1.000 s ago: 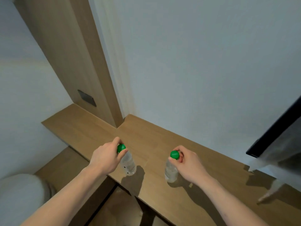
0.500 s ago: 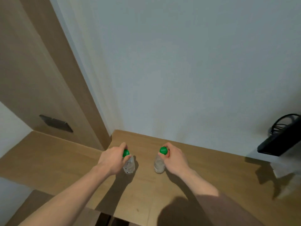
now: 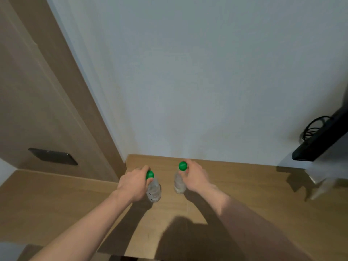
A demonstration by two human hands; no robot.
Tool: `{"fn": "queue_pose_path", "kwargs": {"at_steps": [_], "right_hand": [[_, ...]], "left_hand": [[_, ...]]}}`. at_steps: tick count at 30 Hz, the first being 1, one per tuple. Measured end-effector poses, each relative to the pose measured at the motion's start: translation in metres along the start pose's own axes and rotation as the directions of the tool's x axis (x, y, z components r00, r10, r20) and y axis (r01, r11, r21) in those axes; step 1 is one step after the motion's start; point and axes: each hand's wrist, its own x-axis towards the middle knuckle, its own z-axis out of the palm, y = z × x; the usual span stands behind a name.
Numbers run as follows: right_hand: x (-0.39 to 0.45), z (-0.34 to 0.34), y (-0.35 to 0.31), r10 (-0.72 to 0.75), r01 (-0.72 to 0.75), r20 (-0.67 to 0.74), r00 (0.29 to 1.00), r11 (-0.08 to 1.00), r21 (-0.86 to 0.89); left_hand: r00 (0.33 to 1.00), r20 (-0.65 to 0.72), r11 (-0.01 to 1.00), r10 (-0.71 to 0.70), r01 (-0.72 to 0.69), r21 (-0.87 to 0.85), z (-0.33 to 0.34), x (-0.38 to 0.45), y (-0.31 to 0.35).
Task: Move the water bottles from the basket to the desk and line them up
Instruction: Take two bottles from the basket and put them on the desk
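Bottles (image 3: 154, 191) gripped, one per hand (image 3: 132, 183).

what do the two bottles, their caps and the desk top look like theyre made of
Left bottle and right bottle: clear thin plastic, it seems; the desk shows through their glossy walls. Caps, left and right: opaque green plastic, smooth, with a slight sheen. Desk: light wood or wood-look laminate with a matte finish; faint grain lines and a seam show, but the frame cannot settle which.
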Motion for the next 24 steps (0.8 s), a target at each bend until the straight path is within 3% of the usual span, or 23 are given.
{"fn": "queue_pose_path", "kwargs": {"at_steps": [5,12,17,24], "right_hand": [[-0.033,-0.021,-0.020,-0.005,0.006,0.021,1.000,1.000,-0.018],[-0.132,-0.068,-0.020,-0.083,0.084,-0.008,0.996,0.992,0.091],[-0.183,-0.093,-0.002,-0.108,0.111,-0.029,0.994,0.989,0.093],[-0.255,-0.122,0.048,-0.031,0.039,-0.096,0.995,0.996,0.083]], "left_hand": [[0.998,-0.037,0.995,0.043,-0.046,-0.086,-0.027,-0.025,-0.007],[0.959,-0.206,0.939,0.195,-0.243,-0.242,-0.055,-0.105,-0.001],[0.943,-0.206,0.916,0.263,-0.311,-0.255,-0.057,-0.136,0.023],[0.887,-0.206,0.874,0.414,-0.450,-0.183,-0.057,-0.154,0.089]]}}
